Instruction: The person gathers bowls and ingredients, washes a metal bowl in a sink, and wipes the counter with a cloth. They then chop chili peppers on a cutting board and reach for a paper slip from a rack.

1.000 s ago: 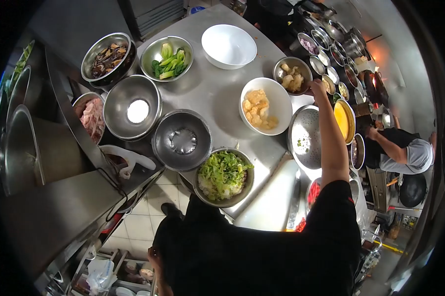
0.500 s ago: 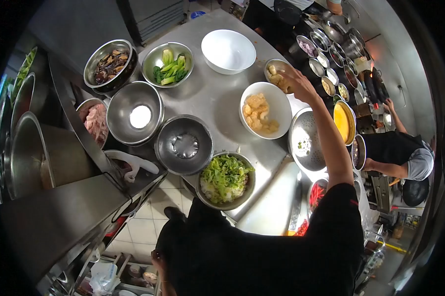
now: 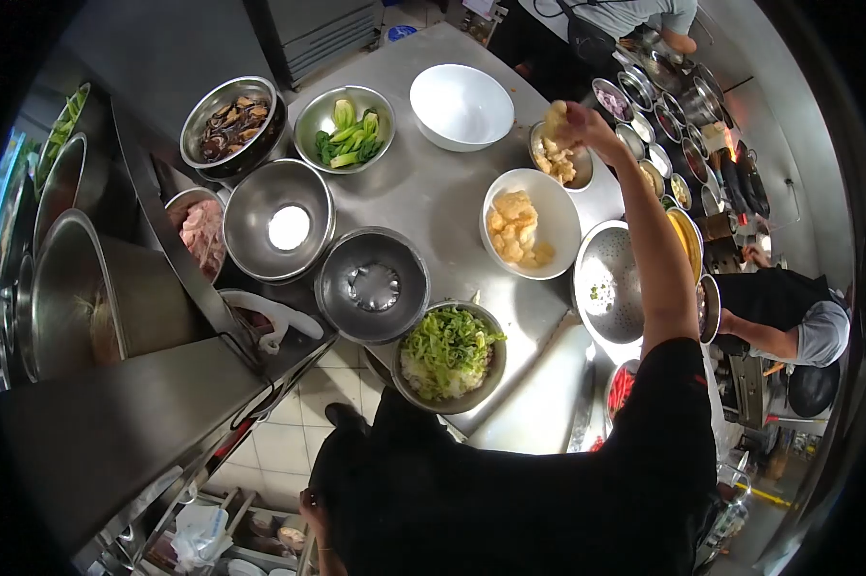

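My right hand [image 3: 586, 130] is raised over a small metal bowl [image 3: 575, 180] at the far right of the table, its fingers closed on a pale golden food piece [image 3: 556, 115]. More such food pieces [image 3: 554, 158] lie in that bowl. Just nearer to me stands a white bowl [image 3: 562, 235] with golden, puffy chunks [image 3: 517, 228] in it. Low at my left side hangs my left hand [image 3: 313, 511], close to a lower shelf and away from the tabletop; its fingers are mostly hidden.
Around the steel table [image 3: 442, 216] stand a white bowl [image 3: 466, 106], green vegetables [image 3: 356, 139], dark mushrooms [image 3: 233, 130], chopped greens [image 3: 447, 350] and a metal colander [image 3: 610, 288]. A cutting board [image 3: 529, 398] lies in front of me. Another person [image 3: 797, 317] works at the right.
My right hand has come up from the small metal bowl with a food piece in its fingers. The whole view has shifted slightly. My left hand stays low at my side.
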Demonstrator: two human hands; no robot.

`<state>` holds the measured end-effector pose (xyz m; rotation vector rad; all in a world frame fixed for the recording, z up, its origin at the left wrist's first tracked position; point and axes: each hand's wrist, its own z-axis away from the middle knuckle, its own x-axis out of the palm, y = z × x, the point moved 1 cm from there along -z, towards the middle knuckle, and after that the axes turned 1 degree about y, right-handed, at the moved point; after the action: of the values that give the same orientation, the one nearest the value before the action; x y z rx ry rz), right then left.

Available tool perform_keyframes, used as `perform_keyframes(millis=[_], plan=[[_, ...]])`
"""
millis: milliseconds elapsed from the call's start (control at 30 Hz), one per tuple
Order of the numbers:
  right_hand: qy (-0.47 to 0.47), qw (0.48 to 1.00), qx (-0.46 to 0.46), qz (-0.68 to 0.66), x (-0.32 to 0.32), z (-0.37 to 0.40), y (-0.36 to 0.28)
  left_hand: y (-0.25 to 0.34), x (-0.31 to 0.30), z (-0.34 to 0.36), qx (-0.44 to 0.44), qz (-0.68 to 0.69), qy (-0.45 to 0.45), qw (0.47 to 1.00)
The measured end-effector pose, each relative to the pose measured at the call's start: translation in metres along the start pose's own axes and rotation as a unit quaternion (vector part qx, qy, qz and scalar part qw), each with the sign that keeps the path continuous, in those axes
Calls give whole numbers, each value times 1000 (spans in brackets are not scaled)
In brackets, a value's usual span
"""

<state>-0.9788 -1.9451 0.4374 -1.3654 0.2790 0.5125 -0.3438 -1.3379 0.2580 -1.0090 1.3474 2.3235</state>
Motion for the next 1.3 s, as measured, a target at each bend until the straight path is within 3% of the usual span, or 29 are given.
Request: perform_keyframes(millis=[167,267,300,333,400,500,567,667,767,1000,1100,1167,1300], plan=[[-38,998,-24,-31,44,-41,-49,7,2,3,-5,-12,-6,1000],[18,998,-14,-62,50,-43,-57,4,1,7,-5,32,-2,999],[122,981,-70,134,31,-47,-34,-10,5,10,-15,24,1,1000],[219,912,-122,324,13,-46,-13,-20,5,12,-26,18,4,999],[236,868,36,436,-10,-17,14,-19,7,15,11,32,26,999],[271,838,101,463,-13,21,64,-3,6,15,-28,8,29,999],[354,834,-19,422,-1,40,65,6,6,8,-22,16,13,1000],[181,898,-96,389,21,40,48,-8,7,0,13,-20,-12,1000],[106,883,-58,453,27,19,79,3,4,-6,5,-9,-34,999],[153,891,-33,427,36,5,90,11,0,1,-2,-6,-7,1000],[229,872,-22,433,35,-6,108,2,-2,2,-4,-12,-14,1000],[211,898,64,381,31,-6,107,-7,0,4,-2,-9,-4,1000],[252,892,21,376,24,-4,96,-3,1,3,11,-11,3,1000]])
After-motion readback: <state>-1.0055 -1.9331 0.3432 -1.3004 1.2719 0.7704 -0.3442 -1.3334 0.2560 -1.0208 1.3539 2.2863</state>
